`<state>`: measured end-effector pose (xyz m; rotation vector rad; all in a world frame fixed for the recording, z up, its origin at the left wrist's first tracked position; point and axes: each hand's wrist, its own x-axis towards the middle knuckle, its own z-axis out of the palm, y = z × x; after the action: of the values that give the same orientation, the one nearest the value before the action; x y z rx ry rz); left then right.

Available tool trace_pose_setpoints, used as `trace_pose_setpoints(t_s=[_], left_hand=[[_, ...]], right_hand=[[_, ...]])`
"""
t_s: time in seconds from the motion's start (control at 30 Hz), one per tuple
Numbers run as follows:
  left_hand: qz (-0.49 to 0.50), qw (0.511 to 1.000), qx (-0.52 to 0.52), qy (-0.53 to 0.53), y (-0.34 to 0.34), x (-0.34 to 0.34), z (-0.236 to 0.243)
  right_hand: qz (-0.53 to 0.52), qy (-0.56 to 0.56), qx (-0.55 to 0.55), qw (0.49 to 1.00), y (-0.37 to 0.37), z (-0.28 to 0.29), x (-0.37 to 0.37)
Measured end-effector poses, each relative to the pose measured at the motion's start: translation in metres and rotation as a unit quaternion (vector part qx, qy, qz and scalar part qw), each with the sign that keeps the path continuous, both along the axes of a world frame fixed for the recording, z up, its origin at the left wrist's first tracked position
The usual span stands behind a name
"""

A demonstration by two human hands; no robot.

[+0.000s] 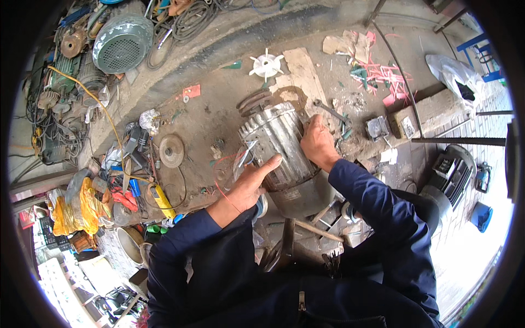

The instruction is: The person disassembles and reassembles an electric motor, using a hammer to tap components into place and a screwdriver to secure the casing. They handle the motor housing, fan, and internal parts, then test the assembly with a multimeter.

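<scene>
A ribbed metal motor housing (279, 142) lies on the dirty concrete floor in front of me. My left hand (249, 183) presses flat against its near left side, fingers spread, beside thin red wires. My right hand (317, 143) grips the housing's far right edge. Both arms wear dark blue sleeves. A wrench (330, 111) lies just beyond my right hand, beside a wooden board (305, 74).
A white plastic fan (266, 65) lies further out. A grey fan cover (121, 42), old motors and cables pile up at the left. A round disc (171, 150), tools, a yellow cloth (87, 203) and a hammer handle (318, 230) lie nearby. Bricks (432, 109) stand right.
</scene>
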<state>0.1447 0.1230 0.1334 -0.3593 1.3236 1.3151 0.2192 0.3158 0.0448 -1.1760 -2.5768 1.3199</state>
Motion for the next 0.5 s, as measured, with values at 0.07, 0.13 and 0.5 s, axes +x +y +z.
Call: trace_pose_setpoints(t_s=[0.07,0.13,0.5], left_hand=[[-0.025,0.999,-0.001,0.028,-0.001,0.006,0.002],[-0.043,0.998,0.004,0.055,0.001,0.010,-0.002],[0.017,0.998,-0.062,0.015,0.011,0.017,-0.021]], right_hand=[[0.007,-0.012,-0.004,1.000,-0.001,0.002,0.000],[0.019,-0.008,-0.010,1.000,0.000,0.005,-0.002],[0.062,0.018,0.028,0.997,-0.009,0.014,-0.004]])
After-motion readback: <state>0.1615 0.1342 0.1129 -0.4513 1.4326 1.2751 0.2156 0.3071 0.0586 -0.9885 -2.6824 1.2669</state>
